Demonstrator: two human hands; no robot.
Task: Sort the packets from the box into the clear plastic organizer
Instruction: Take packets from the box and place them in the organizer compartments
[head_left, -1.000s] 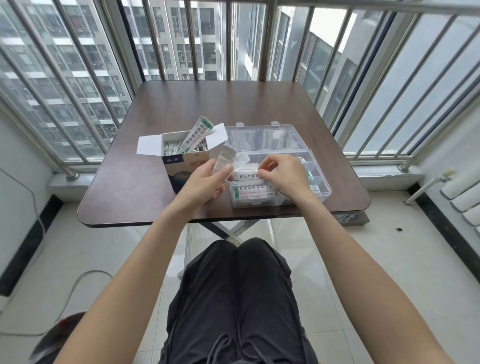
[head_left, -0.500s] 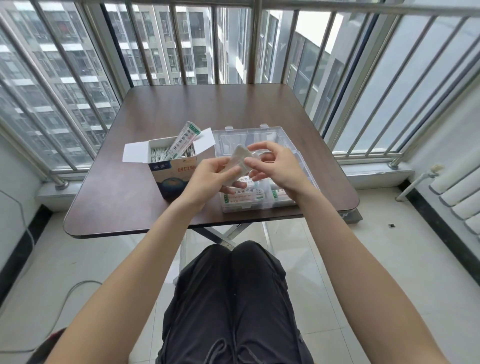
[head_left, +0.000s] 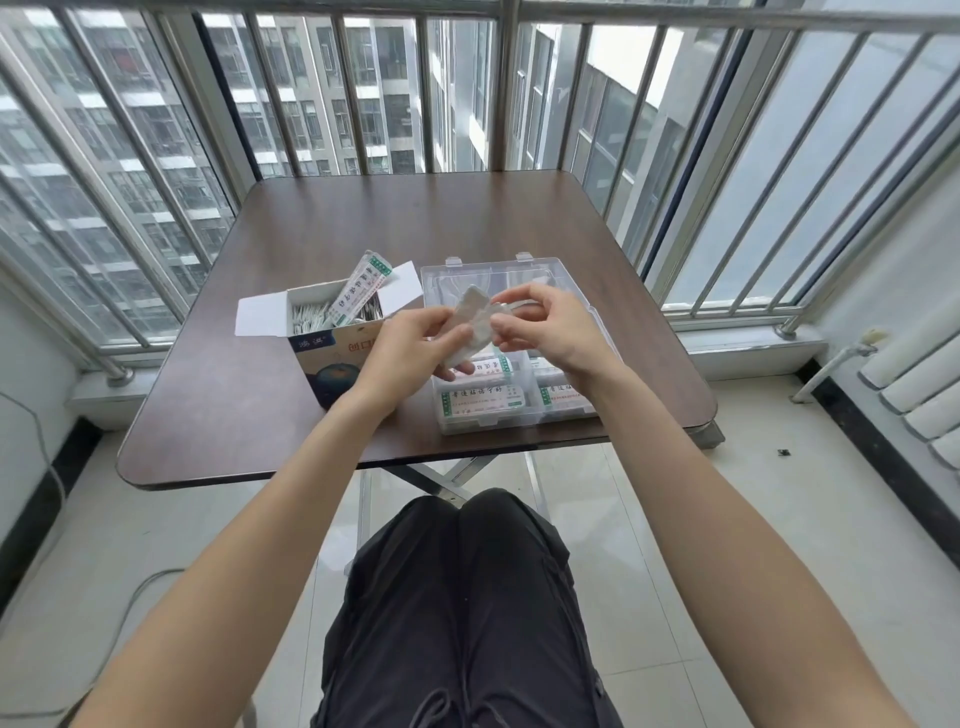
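Left of the frame's middle, an open box (head_left: 332, 338) stood on the brown counter (head_left: 249, 405), flaps spread. It was filled with small packets (head_left: 311, 318), and one long strip (head_left: 360, 286) leaned out of its top, tilted to the upper right. Just right of the box, the left hand (head_left: 410, 353) was curled around a white wad of packets (head_left: 471, 327), held up above the organizer's near left compartments. The right hand (head_left: 550, 332) met it from the right, its thumb and fingertips pinching the wad's right edge. Beneath both hands sat the clear organizer (head_left: 519, 405), lid (head_left: 447, 280) lying open toward the top of the frame. Its near compartments held flat white packs (head_left: 483, 402) with green edges and print. The far compartments were hidden by the hands.
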